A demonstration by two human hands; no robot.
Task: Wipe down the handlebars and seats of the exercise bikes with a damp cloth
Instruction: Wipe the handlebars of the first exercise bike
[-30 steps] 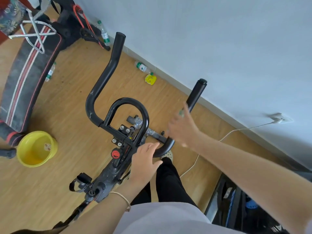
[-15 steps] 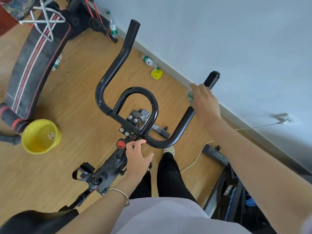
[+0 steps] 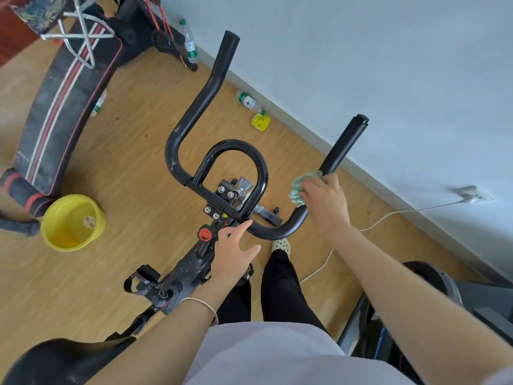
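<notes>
Where the right arm of the handlebars (image 3: 342, 147) rises from its bend, we hold the green cloth (image 3: 298, 188) against the black tube. Our right hand (image 3: 326, 202) curls round cloth and bar together, just below the foam grip. Our left hand (image 3: 236, 250) is loose and spread, its forefinger tip at the bar beside the central clamp, above the red knob (image 3: 205, 234); we cannot tell whether it touches. The inner loop and the left arm of the bar have open air all round them. The seat (image 3: 63, 359) shows at the lower left, untouched.

On the floor (image 3: 133, 151) a yellow basin (image 3: 72, 222) sits left of the bike, just beside the end of a striped bench (image 3: 61, 107), with bare boards between basin and frame. A plastic bottle (image 3: 246, 100) and a small yellow object (image 3: 261, 122) lie near the floor's wall edge, beyond the handlebars. A white cable (image 3: 388, 216) runs from a wall socket (image 3: 472, 194) along that edge and under our right forearm. Dark equipment (image 3: 433, 287) crowds the lower right corner.
</notes>
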